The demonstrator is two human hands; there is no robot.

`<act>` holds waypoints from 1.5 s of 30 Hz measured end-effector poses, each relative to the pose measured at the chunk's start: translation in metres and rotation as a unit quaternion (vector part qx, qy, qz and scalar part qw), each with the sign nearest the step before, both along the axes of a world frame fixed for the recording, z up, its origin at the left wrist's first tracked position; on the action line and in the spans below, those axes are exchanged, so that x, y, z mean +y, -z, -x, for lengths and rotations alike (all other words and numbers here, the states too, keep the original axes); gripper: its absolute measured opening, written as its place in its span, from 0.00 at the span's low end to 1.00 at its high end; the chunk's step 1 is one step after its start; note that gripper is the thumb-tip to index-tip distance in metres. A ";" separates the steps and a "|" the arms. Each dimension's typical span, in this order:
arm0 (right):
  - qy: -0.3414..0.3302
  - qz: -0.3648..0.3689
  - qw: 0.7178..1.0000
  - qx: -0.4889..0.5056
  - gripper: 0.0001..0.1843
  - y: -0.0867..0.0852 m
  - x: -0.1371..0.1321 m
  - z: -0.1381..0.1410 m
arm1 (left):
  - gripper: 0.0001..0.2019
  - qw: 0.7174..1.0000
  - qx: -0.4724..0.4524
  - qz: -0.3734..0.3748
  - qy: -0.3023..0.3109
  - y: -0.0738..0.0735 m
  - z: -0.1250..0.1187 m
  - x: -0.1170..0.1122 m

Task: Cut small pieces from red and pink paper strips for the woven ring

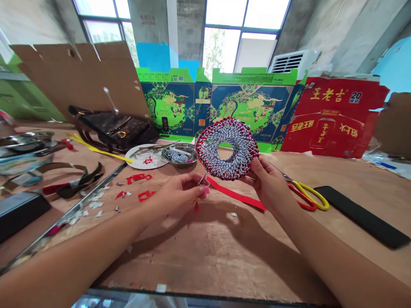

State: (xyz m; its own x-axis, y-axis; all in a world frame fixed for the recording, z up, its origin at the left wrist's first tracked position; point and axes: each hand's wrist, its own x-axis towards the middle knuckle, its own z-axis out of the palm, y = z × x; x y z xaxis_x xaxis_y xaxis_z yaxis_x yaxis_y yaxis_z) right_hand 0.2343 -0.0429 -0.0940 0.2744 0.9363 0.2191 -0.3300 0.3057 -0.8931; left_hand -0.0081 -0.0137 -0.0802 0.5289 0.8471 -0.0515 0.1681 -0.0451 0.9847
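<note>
My right hand (265,184) grips a round woven ring (247,147) of folded red, white and dark paper strips, with a hole at its centre. My left hand (181,194) pinches a small pink-red scrap (203,191) and a thin silvery bit just below the ring's lower edge. Under the ring, a long red strip (236,194) lies on the wooden table (212,252). Yellow-handled scissors (305,196) rest to the right of my right hand, not touching it.
A white plate (141,157) and a metal dish (179,155) holding a woven coil stand beyond my hands. Red cut pieces and paper scraps lie left of my left hand. A black bag (112,130), flattened printed cartons (257,107) and a black strip (359,216) surround the work area.
</note>
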 end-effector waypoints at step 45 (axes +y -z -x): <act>-0.110 -0.050 0.975 -0.188 0.17 0.002 -0.004 0.000 | 0.25 0.981 -0.112 -0.138 -0.072 0.000 0.015 0.027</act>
